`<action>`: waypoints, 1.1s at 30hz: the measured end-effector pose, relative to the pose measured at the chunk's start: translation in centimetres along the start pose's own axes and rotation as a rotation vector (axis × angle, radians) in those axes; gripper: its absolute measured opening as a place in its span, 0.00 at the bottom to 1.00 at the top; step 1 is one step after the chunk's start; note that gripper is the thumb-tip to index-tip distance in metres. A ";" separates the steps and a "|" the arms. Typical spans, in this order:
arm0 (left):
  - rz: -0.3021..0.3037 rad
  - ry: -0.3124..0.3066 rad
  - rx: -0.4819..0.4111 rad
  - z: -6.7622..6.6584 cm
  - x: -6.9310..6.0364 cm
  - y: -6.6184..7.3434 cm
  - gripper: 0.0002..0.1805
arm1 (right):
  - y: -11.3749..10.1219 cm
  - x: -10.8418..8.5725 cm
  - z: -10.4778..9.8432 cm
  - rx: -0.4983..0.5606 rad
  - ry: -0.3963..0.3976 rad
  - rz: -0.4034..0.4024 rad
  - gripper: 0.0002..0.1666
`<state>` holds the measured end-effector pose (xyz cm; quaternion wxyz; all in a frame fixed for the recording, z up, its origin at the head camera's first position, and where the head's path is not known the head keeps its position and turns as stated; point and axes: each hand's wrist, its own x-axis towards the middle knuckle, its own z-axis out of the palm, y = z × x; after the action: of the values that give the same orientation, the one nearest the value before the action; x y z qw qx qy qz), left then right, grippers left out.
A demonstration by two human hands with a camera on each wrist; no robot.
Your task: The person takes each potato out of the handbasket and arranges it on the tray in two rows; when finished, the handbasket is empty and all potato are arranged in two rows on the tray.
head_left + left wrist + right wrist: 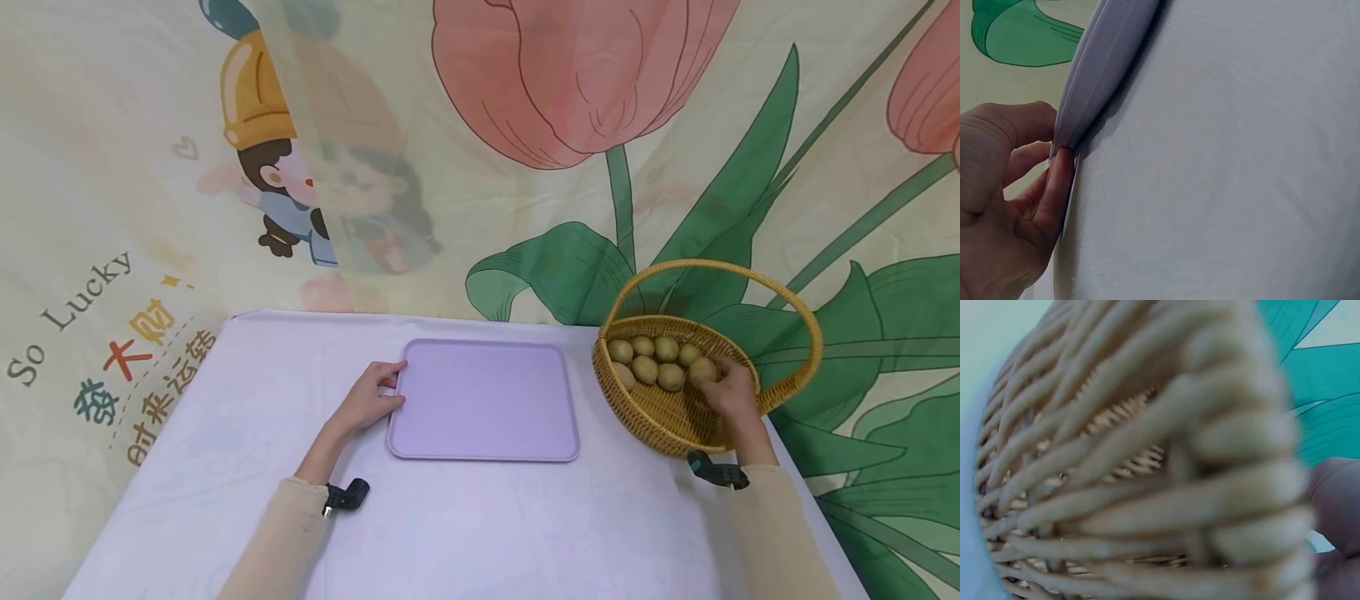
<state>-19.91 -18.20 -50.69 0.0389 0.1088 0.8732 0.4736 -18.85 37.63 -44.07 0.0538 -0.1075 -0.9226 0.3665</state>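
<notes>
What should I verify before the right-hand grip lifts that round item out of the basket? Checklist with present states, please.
1. Right-hand grip on the round item: ok, fingers are on it.
2. Firmness of that hold: cannot tell; the right wrist view is mostly blurred wicker.
3. Item clear of the basket: not ok, it is inside the rim, beside the others.
4. Tray flat on the table: ok.
5. Left-hand grip at the tray: ok, touching its left edge.
6. Clearance under the handle: cannot tell; it arches over the basket.
</notes>
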 end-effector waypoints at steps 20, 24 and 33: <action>-0.012 -0.005 0.004 0.1 0.1 -0.2 0.35 | -2.4 -1.1 -0.5 0.009 0.089 -0.061 0.33; -0.014 -0.011 -0.007 0.0 0.1 0.0 0.35 | -3.0 -1.4 -0.6 0.031 0.095 -0.071 0.33; -0.013 -0.014 0.013 0.0 0.1 -0.1 0.34 | -4.2 -2.2 -0.6 0.045 0.080 -0.043 0.35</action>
<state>-19.97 -18.23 -50.77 0.0473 0.1068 0.8766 0.4668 -17.32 34.55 -40.74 0.1010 -0.1012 -0.9134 0.3812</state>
